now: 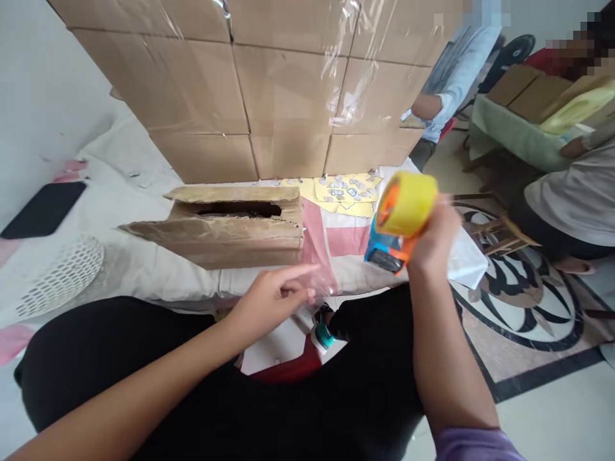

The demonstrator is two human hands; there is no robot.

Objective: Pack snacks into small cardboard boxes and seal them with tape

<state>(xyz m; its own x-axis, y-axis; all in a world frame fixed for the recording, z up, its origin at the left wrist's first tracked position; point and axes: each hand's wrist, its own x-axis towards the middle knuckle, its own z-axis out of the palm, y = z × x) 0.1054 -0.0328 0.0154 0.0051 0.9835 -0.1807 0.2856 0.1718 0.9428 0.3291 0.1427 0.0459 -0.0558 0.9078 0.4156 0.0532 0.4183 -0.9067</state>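
Tape dispenser (pixel 402 221) sits in the closed right hand (pixel 435 237), off beside the brown box (pixel 240 240); the left hand (pixel 273 294) is half curled, maybe holding something, I cannot tell; pictures on yellow paper (pixel 348 192) look too small to read.

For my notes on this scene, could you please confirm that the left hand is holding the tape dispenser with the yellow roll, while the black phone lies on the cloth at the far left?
Not quite: the head view shows the tape dispenser in the right hand. The black phone does lie on the cloth at the far left.
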